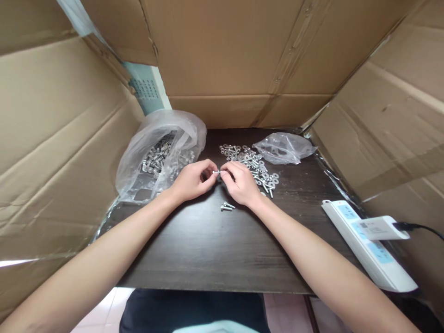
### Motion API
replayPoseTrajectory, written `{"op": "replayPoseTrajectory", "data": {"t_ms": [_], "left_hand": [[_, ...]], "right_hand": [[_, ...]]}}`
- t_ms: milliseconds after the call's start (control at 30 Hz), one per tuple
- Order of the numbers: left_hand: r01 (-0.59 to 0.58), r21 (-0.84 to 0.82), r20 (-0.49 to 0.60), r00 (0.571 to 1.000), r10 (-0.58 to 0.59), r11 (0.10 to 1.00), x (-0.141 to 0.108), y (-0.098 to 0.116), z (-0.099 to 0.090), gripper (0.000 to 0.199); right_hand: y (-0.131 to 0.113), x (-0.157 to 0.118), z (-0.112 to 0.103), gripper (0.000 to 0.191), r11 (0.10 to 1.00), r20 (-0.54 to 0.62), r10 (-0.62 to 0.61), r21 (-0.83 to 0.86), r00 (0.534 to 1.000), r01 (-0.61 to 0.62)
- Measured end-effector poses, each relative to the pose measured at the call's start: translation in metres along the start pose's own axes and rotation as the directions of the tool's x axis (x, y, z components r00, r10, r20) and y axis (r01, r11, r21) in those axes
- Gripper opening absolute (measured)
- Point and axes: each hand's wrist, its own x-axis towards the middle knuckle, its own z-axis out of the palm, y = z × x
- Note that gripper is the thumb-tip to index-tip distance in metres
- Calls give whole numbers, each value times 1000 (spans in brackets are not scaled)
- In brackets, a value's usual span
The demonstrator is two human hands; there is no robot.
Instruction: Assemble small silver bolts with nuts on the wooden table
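Toward twelve o'clock from two loose bolts (226,208), your left hand (194,180) and right hand (240,182) pinch one small bolt (217,172) end to end; keep it level and steady.

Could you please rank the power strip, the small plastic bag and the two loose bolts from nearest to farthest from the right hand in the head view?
From the right hand:
1. Two loose bolts: just on its near side.
2. Small plastic bag: beyond it, to the right.
3. Power strip: farthest off, at the right.
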Motion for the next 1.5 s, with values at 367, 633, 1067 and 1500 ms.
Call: {"op": "replayPoseTrajectory", "data": {"t_ms": [367, 633, 1067, 1500], "left_hand": [[-5, 5, -5, 1000, 5, 1000, 0, 0, 0, 13], [2, 3, -6, 1000, -2, 1000, 1, 0, 0, 14], [0, 13, -4, 1000, 0, 1000, 1, 0, 0, 14], [-5, -1, -6, 1000, 5, 1000, -1, 0, 0, 13]], "right_hand": [[2, 0, 1, 21, 1000, 24, -12, -27, 1000, 13], [1, 1, 1, 24, 999, 30, -5, -51, 1000, 7], [2, 1, 2, 23, 998, 37, -4, -55, 999, 6], [-1, 1, -1, 12, 1000, 28, -7, -23, 1000, 8]]}}
